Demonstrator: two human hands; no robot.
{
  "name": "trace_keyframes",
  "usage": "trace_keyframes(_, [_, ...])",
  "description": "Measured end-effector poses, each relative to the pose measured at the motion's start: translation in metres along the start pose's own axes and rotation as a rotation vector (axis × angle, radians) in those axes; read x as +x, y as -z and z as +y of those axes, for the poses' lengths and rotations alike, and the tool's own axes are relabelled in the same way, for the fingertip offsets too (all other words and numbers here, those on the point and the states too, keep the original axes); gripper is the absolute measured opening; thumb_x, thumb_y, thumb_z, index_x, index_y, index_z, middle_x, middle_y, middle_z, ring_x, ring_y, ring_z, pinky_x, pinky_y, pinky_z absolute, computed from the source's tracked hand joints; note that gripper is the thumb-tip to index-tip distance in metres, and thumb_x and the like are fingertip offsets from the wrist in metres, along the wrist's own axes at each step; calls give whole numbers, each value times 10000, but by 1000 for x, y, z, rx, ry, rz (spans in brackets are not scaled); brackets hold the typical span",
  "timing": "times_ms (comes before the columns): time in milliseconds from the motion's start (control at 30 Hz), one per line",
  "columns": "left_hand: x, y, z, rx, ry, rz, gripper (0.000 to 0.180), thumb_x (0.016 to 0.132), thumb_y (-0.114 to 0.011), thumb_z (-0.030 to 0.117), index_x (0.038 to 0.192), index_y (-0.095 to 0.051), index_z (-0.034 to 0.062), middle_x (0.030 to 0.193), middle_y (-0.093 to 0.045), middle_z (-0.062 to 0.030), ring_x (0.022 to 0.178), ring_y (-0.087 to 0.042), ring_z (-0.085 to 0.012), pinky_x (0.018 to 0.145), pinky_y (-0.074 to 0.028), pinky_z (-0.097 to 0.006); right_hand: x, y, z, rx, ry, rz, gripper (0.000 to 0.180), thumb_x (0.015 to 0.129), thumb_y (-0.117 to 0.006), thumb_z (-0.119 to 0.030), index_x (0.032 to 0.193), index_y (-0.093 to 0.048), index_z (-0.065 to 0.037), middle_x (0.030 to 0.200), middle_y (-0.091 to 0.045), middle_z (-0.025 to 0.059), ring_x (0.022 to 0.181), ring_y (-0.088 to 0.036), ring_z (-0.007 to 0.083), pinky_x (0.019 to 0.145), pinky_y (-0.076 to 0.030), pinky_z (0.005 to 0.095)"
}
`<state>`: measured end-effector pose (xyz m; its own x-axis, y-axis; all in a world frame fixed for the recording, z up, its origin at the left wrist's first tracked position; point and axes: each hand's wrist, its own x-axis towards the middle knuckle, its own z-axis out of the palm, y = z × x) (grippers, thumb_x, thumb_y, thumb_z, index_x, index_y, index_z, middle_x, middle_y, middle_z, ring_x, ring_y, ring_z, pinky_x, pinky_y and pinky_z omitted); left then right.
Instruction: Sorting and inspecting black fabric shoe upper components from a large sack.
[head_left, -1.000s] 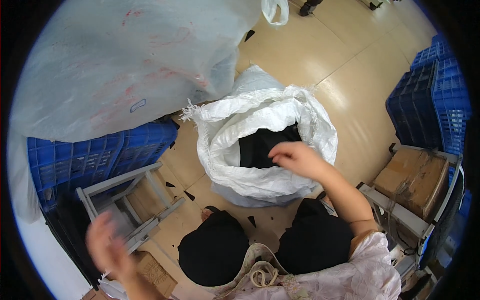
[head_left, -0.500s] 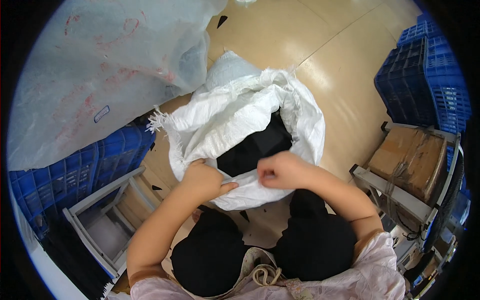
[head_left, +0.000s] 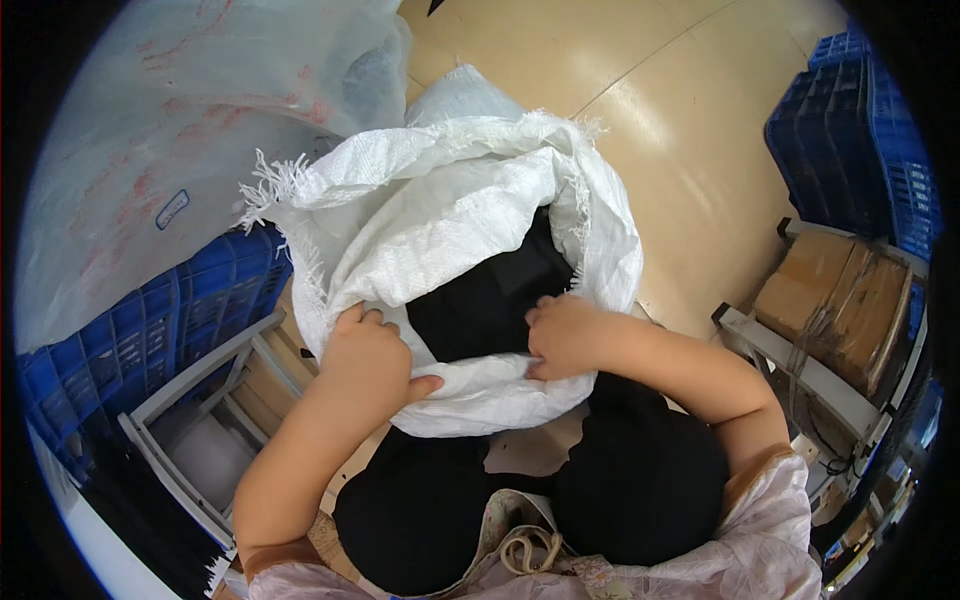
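Note:
A white woven sack [head_left: 450, 215] stands in front of my knees, its mouth folded back and frayed at the left. Black fabric [head_left: 490, 300] shows inside it. My left hand [head_left: 370, 355] grips the sack's near-left rim, fingers tucked over the inner edge and thumb lying outside. On the near-right rim, my right hand [head_left: 565, 335] is closed around the folded edge, its fingers next to the black fabric. The fingertips of both hands are partly hidden by the folds.
Blue crates [head_left: 160, 325] stand at the left, with a large clear plastic bag [head_left: 220, 130] over them. A metal-framed stool [head_left: 215, 420] is below. At right, a cardboard box [head_left: 835, 305] rests on a metal frame near stacked blue crates [head_left: 835, 140].
The sack's mouth has spread wider, its left side moving outward. My right hand has come down onto the rim and closed on it. My left hand has shifted slightly left.

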<state>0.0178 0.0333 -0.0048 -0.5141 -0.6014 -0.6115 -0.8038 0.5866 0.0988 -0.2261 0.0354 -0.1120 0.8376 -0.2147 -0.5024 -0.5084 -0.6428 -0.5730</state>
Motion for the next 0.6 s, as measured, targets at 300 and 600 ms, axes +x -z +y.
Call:
trace_keyframes(300, [-17, 23, 12, -74, 78, -66, 474, 701, -623, 496, 557, -664, 46, 530, -578, -115, 636, -591, -269, 936, -374, -376, 62, 31, 0, 210, -31, 190, 390, 831, -445, -331, 774, -687, -29, 827, -649, 195, 803, -623, 343, 717, -490, 443])
trace_keyframes(600, [-24, 31, 8, -176, 58, -18, 395, 672, -668, 440, 594, -671, 53, 573, -599, -109, 668, -593, -256, 872, -404, -361, 92, 12, 13, 216, -37, 106, 314, 832, -438, -251, 853, -682, -55, 890, -656, 169, 826, -623, 350, 738, -491, 442])
